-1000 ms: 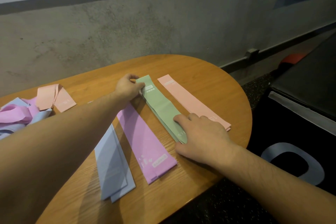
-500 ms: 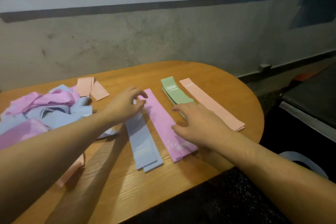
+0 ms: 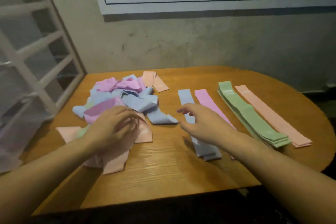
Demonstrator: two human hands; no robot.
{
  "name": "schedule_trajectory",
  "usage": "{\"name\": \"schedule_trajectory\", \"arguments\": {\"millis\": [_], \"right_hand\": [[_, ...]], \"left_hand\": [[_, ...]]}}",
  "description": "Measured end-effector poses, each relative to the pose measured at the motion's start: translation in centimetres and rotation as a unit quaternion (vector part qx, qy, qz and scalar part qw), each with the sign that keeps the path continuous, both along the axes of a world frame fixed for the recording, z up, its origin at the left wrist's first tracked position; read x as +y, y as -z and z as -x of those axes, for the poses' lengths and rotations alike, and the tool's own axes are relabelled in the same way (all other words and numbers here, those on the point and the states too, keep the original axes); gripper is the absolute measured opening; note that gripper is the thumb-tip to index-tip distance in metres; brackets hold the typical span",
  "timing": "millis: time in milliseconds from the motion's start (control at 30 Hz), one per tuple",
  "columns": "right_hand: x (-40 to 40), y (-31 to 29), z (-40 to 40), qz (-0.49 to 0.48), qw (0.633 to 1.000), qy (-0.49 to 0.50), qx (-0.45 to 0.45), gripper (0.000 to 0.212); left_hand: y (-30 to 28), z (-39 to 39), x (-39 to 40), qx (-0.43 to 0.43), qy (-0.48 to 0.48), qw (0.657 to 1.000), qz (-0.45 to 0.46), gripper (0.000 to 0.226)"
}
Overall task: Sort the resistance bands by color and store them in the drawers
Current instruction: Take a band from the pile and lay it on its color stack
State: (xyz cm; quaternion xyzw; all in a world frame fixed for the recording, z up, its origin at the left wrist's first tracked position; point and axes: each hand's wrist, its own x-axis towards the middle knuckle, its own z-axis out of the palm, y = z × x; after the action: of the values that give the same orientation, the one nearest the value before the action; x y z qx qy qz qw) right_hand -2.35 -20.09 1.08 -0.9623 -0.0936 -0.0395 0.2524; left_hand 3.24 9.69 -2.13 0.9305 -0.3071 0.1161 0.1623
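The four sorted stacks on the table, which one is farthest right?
The peach stack, lying just right of the green stack; the blue and pink ones sit further left, nearer the right hand.

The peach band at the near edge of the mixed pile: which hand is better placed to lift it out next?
Probably the left hand: its fingers already rest on the peach band at the mixed pile. The right hand hovers open above the blue strip, beside the pile.

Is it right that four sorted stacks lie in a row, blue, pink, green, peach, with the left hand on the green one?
Not quite: in the head view the left hand is on the unsorted pile, not the green stack. The row order is right.
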Motion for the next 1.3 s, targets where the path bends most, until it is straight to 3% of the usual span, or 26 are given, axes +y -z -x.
{"name": "schedule_trajectory", "arguments": {"millis": [167, 433, 567, 667, 733, 933, 1033, 1133, 1200, 1300], "right_hand": [[4.9, 0.6, -1.1, -0.049, 0.998, -0.038, 0.002, 0.030], [11.6, 2.7, -2.5, -0.059, 0.991, -0.123, -0.001, 0.027], [15.0, 3.1, -3.5, -0.103, 0.978, -0.170, -0.060, 0.022], [17.8, 3.2, -4.7, -0.097, 0.965, -0.207, -0.131, 0.028], [19.9, 2.9, -5.6, -0.088, 0.956, -0.234, -0.154, 0.031], [24.2, 3.3, -8.6, -0.027, 0.952, -0.285, -0.107, 0.042], [23.4, 4.8, -9.6, 0.044, 0.968, -0.240, -0.064, 0.041], [21.7, 6.1, -9.9, 0.081, 0.965, -0.224, -0.107, 0.040], [20.5, 6.5, -10.1, 0.056, 0.970, -0.212, -0.105, 0.042], [19.3, 7.3, -9.7, 0.035, 0.971, -0.202, -0.121, 0.038]], "left_hand": [[1.4, 2.1, 4.3, 0.007, -0.064, 0.996, 0.063, 0.044], [4.6, 3.0, 7.8, -0.072, -0.113, 0.979, 0.152, 0.028], [4.5, 2.6, 8.5, -0.066, -0.255, 0.931, 0.252, 0.026], [4.8, 2.2, 9.5, 0.026, -0.348, 0.862, 0.367, 0.026], [4.8, 2.0, 9.7, 0.069, -0.361, 0.838, 0.404, 0.026], [4.8, 1.9, 9.3, 0.081, -0.311, 0.855, 0.407, 0.008], [5.0, 1.7, 9.6, 0.066, -0.312, 0.863, 0.392, 0.024], [5.4, 1.4, 9.5, 0.064, -0.299, 0.905, 0.295, 0.037], [5.5, 1.3, 9.2, 0.052, -0.289, 0.930, 0.223, 0.037], [5.5, 1.1, 8.9, 0.048, -0.282, 0.939, 0.190, 0.040]]}}
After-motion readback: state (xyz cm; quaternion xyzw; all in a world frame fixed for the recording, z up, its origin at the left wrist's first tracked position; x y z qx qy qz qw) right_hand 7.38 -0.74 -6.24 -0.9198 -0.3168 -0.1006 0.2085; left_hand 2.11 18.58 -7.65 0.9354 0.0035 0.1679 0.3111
